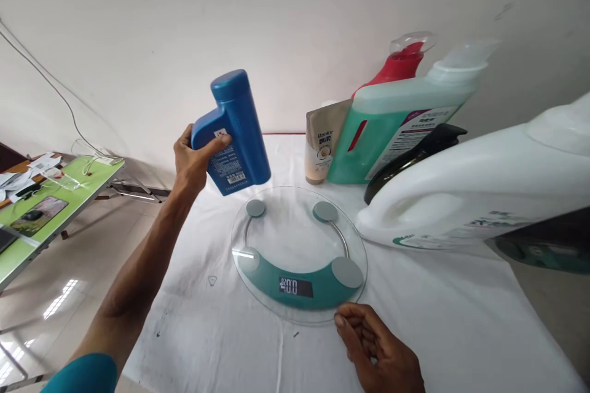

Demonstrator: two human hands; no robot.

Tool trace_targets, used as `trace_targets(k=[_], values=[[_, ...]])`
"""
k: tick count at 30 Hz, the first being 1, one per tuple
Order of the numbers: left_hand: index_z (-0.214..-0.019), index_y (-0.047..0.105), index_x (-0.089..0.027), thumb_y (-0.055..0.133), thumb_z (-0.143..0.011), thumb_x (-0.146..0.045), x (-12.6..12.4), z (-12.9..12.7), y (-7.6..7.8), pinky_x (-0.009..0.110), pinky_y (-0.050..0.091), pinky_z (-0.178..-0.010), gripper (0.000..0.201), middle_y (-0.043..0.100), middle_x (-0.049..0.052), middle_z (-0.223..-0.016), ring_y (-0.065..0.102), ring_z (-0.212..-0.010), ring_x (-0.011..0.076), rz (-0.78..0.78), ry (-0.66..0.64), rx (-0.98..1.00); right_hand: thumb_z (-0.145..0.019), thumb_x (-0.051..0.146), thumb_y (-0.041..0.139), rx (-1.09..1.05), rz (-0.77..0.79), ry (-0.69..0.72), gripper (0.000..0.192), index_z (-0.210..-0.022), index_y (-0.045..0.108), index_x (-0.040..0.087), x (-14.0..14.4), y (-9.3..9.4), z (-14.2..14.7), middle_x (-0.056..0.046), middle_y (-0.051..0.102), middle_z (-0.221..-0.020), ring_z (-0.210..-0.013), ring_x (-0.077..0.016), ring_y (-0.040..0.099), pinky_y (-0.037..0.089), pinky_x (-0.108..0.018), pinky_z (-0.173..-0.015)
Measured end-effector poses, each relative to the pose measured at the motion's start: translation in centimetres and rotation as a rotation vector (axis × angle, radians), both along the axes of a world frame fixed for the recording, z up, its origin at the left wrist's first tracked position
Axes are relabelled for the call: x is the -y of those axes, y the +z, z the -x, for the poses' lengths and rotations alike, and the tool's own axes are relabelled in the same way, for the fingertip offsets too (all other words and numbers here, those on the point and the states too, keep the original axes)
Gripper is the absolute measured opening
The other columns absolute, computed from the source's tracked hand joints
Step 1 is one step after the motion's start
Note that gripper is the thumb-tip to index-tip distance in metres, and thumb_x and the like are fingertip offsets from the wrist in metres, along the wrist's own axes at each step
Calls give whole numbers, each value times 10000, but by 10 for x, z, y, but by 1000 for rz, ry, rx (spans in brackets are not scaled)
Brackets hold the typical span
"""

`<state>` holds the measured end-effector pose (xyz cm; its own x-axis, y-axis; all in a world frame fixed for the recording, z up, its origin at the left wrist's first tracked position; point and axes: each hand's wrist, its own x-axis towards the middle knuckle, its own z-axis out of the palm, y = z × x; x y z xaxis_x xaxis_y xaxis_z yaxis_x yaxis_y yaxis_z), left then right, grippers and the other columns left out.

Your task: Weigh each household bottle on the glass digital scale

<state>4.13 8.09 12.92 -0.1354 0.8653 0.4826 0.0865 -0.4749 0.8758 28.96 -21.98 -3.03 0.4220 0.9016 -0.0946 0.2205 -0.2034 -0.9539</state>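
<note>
My left hand [200,156] is wrapped around a blue plastic bottle [239,135] with a blue cap, holding it tilted in the air above the cloth. Its white printed label and barcode face me. Below and to its right lies a round glass bathroom scale [295,304] with a green band and grey pads. The scale's display [295,287] reads 0.0. At the scale's near right edge, my right hand [378,347] has its thumb and forefinger closed on the glass rim, the other fingers curled.
Right of the scale stand a beige tube [322,141], a green-liquid jug [378,135], a red bottle [391,70], a dark bottle [410,156] and a large white jug [461,190]. A white cloth [207,319] covers the table. A green desk [59,202] stands left; a wall rises behind.
</note>
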Motion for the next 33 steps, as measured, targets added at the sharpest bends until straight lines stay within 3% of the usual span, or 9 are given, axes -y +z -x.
trace_targets(k=[5, 11, 21, 27, 33], values=[[-996, 717, -199, 998, -592, -487, 61, -33, -17, 342, 629, -764, 570, 735, 10, -913, 745, -847, 210, 113, -147, 3, -911, 607, 664, 39, -38, 108, 372, -864, 701, 239, -2, 2, -5, -24, 700, -737, -613, -167, 670, 559, -219, -540], [-914, 675, -190, 1008, -578, -514, 94, -57, -29, 310, 597, -694, 574, 717, 18, -876, 722, -811, 202, 155, -275, -85, -925, 554, 652, 42, -44, 130, 328, -893, 684, 229, -2, 9, -4, -11, 676, -743, -594, -149, 621, 539, -228, -540], [-900, 642, -189, 998, -593, -530, 96, -76, -46, 300, 573, -708, 581, 690, 26, -876, 679, -819, 184, 160, -327, -114, -931, 537, 660, 32, -67, 138, 312, -906, 683, 227, -2, 8, -2, -18, 682, -749, -613, -156, 627, 527, -244, -560], [-900, 625, -188, 1000, -556, -583, 91, -75, -51, 284, 560, -679, 645, 695, 5, -849, 678, -786, 165, 113, -364, -131, -925, 532, 689, -13, -64, 73, 290, -896, 691, 243, 0, 11, 2, -1, 655, -743, -614, -156, 595, 512, -257, -572], [-949, 641, -192, 972, -625, -598, 91, -74, -57, 283, 566, -695, 616, 721, 24, -900, 691, -814, 169, 69, -390, -166, -927, 519, 696, -20, -49, 98, 275, -897, 690, 246, 2, 13, 2, 0, 649, -746, -614, -155, 578, 498, -268, -578]])
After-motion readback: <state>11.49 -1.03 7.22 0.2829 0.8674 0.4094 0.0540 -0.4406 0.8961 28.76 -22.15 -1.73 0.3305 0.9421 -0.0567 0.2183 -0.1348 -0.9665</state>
